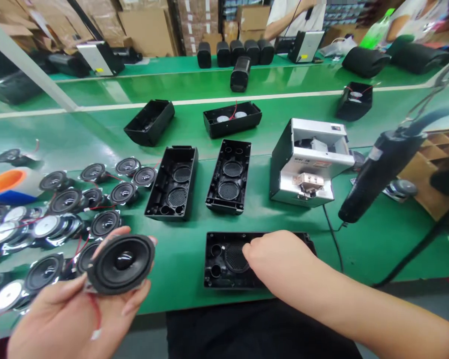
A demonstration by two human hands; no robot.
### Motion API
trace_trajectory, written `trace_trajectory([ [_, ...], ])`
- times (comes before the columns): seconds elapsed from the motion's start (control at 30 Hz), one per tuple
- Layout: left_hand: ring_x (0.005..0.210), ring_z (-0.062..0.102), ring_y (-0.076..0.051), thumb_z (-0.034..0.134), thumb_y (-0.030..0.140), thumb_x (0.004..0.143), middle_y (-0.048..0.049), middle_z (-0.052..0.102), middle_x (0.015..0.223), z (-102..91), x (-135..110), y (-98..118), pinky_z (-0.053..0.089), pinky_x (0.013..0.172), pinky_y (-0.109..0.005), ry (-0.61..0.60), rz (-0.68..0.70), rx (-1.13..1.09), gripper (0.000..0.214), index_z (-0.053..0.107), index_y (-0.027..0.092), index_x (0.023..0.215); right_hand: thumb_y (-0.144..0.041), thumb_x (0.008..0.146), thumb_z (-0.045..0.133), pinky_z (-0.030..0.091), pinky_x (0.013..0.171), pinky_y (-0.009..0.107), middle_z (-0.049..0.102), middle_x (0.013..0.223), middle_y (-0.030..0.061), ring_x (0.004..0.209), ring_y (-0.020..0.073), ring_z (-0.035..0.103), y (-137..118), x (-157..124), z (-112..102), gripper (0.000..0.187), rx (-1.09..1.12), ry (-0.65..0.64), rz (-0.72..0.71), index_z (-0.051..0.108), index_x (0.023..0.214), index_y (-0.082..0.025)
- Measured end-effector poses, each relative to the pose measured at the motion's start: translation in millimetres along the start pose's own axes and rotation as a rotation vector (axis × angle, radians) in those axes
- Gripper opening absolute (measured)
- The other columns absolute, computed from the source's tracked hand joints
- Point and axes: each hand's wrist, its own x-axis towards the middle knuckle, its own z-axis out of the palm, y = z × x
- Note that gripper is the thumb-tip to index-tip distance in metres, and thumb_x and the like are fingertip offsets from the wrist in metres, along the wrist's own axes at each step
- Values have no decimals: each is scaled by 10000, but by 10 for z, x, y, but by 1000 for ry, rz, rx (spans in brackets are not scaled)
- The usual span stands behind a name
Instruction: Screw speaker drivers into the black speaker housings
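A round black speaker driver (125, 262) with a red wire trailing below it rests in the fingers of my left hand (82, 304), cone side up. My right hand (271, 257) is curled over a black speaker housing (224, 239) that lies open at the table's front edge. Its fingertips are hidden, and I cannot make out what they hold. Two more open housings, one left (172, 184) and one right (230, 177), lie behind, with mesh grilles inside. Several loose speaker drivers (65, 199) with red wires cover the left of the table.
A silver and black screw feeder (310, 159) stands right of centre. An electric screwdriver (377, 174) hangs at the right. Farther back are a housing with drivers fitted (232, 119) and a black housing (149, 122). People work across the green table (194, 85).
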Motion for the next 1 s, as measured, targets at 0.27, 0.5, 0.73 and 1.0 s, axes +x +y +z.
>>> trace_trajectory([
  [0.27, 658, 664, -175, 750, 585, 927, -27, 789, 1021, 239, -125, 161, 574, 510, -268, -253, 138, 299, 503, 741, 364, 1379, -118, 960, 606, 286, 574, 334, 672, 754, -29, 633, 176, 613, 312, -324, -25, 141, 178, 66, 29, 600, 892, -242],
  [0.5, 944, 771, -244, 684, 288, 971, -46, 756, 1216, 1092, -224, 458, 648, 779, -350, -660, 699, 998, 460, 656, 338, 1427, -224, 1112, 499, 476, 784, 381, 723, 988, 18, 898, 218, 657, 612, -645, 154, 244, 298, 142, -64, 736, 1091, -275],
  [0.73, 779, 773, -313, 796, 310, 917, -84, 793, 971, 1563, -131, 335, 567, 613, -385, -664, 893, 1396, 226, 751, 223, 1120, -210, 995, 749, 594, 882, 476, 713, 1315, 62, 1115, 295, 700, 597, -711, 197, 92, 270, 187, -74, 685, 1056, -236],
  [1.0, 1103, 779, -273, 637, 109, 958, -64, 767, 1321, 1525, -59, 291, 644, 884, -387, -799, 865, 1242, 406, 669, 267, 1331, -148, 1051, 627, 639, 843, 469, 721, 1365, 103, 1137, 308, 724, 650, -708, 206, 93, 243, 202, -104, 669, 1096, -218],
])
